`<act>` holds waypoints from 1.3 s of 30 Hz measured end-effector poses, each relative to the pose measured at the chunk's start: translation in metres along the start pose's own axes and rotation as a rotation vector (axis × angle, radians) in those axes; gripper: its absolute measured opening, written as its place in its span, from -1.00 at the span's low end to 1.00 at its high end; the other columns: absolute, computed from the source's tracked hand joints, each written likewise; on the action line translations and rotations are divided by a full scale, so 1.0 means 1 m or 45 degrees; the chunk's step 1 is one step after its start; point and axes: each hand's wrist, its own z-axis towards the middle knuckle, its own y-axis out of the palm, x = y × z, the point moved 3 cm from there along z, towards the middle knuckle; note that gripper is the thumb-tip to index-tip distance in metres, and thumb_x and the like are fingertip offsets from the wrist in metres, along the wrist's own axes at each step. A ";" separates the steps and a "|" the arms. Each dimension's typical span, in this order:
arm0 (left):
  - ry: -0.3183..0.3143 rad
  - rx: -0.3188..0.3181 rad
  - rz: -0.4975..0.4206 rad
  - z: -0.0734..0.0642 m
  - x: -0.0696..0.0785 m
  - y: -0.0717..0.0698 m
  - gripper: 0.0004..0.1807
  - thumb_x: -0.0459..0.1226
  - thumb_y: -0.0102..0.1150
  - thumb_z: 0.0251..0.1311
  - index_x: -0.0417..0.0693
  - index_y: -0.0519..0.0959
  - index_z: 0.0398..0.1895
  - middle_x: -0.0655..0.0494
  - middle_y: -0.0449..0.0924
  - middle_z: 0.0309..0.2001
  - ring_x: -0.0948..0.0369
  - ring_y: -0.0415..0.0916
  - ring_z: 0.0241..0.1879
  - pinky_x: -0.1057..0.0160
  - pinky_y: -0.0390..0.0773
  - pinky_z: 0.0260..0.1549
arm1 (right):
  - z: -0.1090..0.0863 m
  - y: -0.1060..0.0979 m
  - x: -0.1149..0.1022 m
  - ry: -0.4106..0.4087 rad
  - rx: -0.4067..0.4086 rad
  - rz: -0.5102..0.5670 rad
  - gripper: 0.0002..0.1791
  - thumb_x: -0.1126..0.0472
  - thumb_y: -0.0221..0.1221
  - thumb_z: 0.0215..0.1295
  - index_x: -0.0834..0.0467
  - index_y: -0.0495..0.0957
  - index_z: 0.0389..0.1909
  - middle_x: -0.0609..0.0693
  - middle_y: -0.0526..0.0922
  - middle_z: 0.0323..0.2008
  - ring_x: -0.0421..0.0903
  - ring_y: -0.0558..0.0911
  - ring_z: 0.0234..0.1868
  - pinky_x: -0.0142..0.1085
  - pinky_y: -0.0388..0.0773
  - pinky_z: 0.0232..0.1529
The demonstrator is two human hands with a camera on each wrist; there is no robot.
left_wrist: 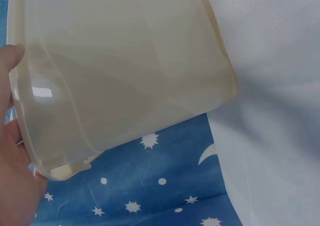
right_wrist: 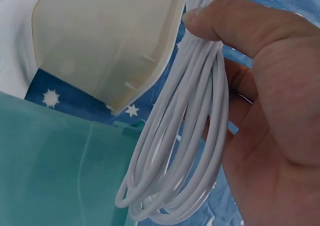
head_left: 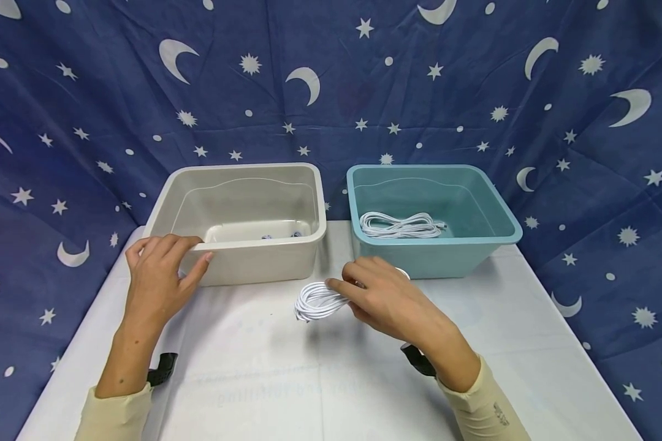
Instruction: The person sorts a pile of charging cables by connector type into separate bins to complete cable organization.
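Note:
My right hand (head_left: 388, 300) pinches a coiled bundle of white cable (head_left: 319, 301) at its gathered middle, above the table in front of the two bins. In the right wrist view the thumb lies across the white cable (right_wrist: 175, 126) and its loops hang down. My left hand (head_left: 157, 278) grips the front left rim of a beige plastic bin (head_left: 254, 263), fingers over the edge and thumb outside. The left wrist view shows that hand (left_wrist: 17, 151) at the rim, beside the bin's wall (left_wrist: 135, 71). Small bluish items (head_left: 296, 234) lie in the beige bin, mostly hidden by its front wall.
A teal bin (head_left: 436, 257) stands to the right of the beige one, with another white cable bundle (head_left: 403, 226) inside. Both bins sit at the back of a table with a white cloth (head_left: 265, 392). A blue curtain (head_left: 331, 110) with moons and stars hangs behind and at the sides.

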 end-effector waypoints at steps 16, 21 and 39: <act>0.010 0.011 -0.010 0.001 0.002 -0.001 -0.65 -0.06 0.34 0.20 -0.08 0.66 -0.07 -0.01 0.67 -0.21 -0.06 0.53 -0.10 -0.19 0.11 0.18 | -0.009 -0.020 0.015 0.064 0.136 0.028 -0.44 0.41 0.27 0.19 0.02 0.54 0.24 -0.05 0.52 -0.16 -0.05 0.47 -0.14 -0.22 0.48 -0.10; 0.013 0.012 -0.013 0.000 0.002 -0.001 -0.65 -0.06 0.34 0.19 -0.08 0.66 -0.07 -0.01 0.67 -0.21 -0.06 0.52 -0.10 -0.19 0.11 0.18 | -0.014 -0.026 0.023 0.117 0.148 0.021 -0.46 0.40 0.24 0.28 0.03 0.53 0.28 -0.02 0.52 -0.12 -0.03 0.47 -0.12 -0.20 0.47 -0.08; 0.022 0.018 -0.016 0.001 0.003 -0.001 -0.66 -0.06 0.34 0.20 -0.07 0.66 -0.07 -0.01 0.67 -0.22 -0.05 0.52 -0.11 -0.19 0.12 0.17 | -0.026 -0.037 0.056 0.182 0.371 0.021 -0.43 0.54 0.24 0.20 0.05 0.59 0.21 0.05 0.55 -0.15 0.03 0.51 -0.13 -0.13 0.48 -0.09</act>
